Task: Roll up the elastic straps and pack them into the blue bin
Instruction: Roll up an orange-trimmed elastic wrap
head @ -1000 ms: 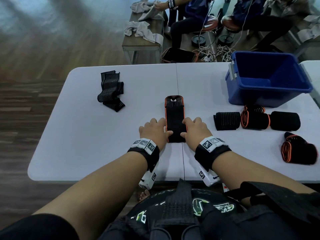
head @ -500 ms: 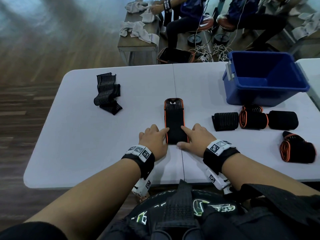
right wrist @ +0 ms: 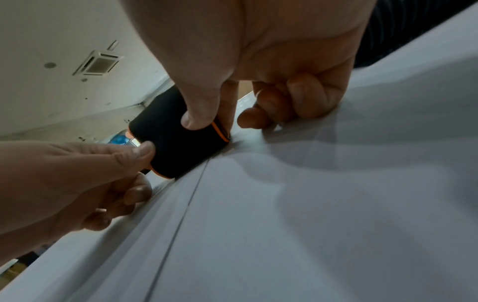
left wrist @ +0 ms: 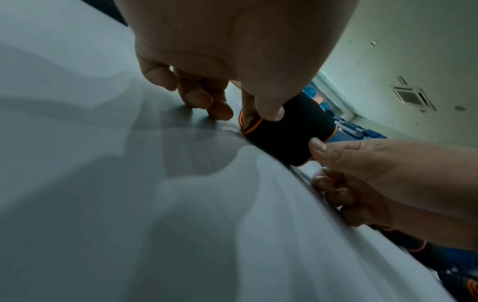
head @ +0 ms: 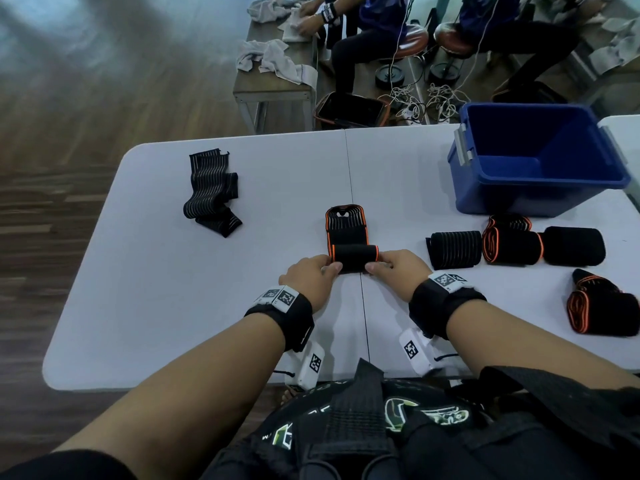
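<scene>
A black elastic strap with orange edging [head: 347,226] lies along the middle seam of the white table [head: 138,271]. Its near end is rolled into a short cylinder [head: 354,257]. My left hand [head: 313,277] pinches the roll's left end [left wrist: 252,122] between thumb and forefinger. My right hand [head: 398,268] pinches the right end [right wrist: 217,128] the same way. The far part of the strap still lies flat. The blue bin [head: 540,157] stands open at the back right, with nothing in the part I see.
Three rolled straps [head: 512,245] lie in a row in front of the bin, and another orange-edged roll [head: 602,310] sits at the right edge. An unrolled striped black strap [head: 211,192] lies at the far left. People sit at a bench beyond the table.
The strap lay flat with both hands pressing beside its near end; now that end is rolled up and both hands pinch the roll, which has moved away from me.
</scene>
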Demonstrator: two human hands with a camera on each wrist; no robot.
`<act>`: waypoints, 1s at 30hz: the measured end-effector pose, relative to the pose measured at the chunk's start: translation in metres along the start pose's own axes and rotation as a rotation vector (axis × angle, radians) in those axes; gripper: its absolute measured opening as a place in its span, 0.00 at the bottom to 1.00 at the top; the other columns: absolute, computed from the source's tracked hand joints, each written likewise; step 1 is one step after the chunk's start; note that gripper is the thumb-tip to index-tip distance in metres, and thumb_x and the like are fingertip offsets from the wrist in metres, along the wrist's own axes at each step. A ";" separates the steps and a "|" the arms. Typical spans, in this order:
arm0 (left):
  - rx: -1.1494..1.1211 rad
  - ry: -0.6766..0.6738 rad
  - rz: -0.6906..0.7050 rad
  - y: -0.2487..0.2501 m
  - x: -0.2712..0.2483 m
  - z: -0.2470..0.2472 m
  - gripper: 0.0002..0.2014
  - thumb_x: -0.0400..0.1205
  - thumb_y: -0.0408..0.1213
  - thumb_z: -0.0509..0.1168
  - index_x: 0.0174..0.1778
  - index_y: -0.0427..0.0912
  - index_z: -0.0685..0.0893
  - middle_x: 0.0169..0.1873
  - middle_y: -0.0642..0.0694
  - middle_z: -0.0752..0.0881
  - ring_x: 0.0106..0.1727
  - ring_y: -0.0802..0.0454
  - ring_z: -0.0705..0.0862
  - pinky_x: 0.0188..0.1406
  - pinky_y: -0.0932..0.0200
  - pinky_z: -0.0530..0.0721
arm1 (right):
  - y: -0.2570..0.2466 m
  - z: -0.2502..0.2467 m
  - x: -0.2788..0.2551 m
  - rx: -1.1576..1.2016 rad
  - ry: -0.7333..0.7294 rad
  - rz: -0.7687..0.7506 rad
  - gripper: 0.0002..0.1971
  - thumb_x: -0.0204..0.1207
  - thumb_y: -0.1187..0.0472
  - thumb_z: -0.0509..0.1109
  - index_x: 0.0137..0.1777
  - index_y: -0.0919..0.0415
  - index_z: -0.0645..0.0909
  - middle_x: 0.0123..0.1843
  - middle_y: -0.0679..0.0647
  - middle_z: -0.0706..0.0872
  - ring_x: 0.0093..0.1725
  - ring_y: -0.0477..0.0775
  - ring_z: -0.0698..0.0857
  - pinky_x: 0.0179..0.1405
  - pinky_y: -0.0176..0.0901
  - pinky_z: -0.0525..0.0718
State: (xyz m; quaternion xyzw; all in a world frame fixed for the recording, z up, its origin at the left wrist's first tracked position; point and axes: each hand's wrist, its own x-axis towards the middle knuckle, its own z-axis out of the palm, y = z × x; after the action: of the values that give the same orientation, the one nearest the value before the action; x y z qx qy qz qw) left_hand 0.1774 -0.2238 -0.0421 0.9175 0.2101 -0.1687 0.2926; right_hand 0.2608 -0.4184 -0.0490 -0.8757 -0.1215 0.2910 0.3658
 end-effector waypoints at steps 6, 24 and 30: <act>-0.074 -0.037 -0.069 0.008 0.013 -0.001 0.22 0.88 0.60 0.48 0.37 0.52 0.77 0.41 0.47 0.86 0.47 0.42 0.85 0.58 0.43 0.84 | -0.007 -0.003 0.009 -0.025 0.013 0.063 0.27 0.82 0.42 0.66 0.32 0.65 0.77 0.27 0.54 0.72 0.28 0.54 0.70 0.32 0.45 0.68; 0.102 -0.135 -0.152 0.031 0.012 -0.012 0.21 0.90 0.33 0.52 0.80 0.36 0.67 0.67 0.33 0.81 0.67 0.35 0.82 0.61 0.47 0.79 | -0.026 -0.003 0.009 -0.124 -0.059 0.216 0.28 0.83 0.41 0.64 0.27 0.60 0.78 0.25 0.55 0.76 0.28 0.56 0.76 0.31 0.44 0.70; -0.182 0.117 -0.153 0.017 0.010 -0.015 0.18 0.83 0.47 0.70 0.66 0.43 0.81 0.54 0.45 0.88 0.58 0.44 0.85 0.55 0.55 0.80 | -0.025 -0.003 0.002 -0.083 0.130 0.126 0.14 0.73 0.47 0.77 0.44 0.57 0.81 0.42 0.51 0.86 0.43 0.53 0.85 0.43 0.44 0.81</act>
State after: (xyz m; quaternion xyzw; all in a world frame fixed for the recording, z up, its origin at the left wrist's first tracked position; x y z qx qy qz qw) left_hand 0.1965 -0.2242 -0.0272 0.8767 0.3107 -0.1171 0.3480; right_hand 0.2643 -0.4014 -0.0304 -0.9130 -0.0543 0.2505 0.3173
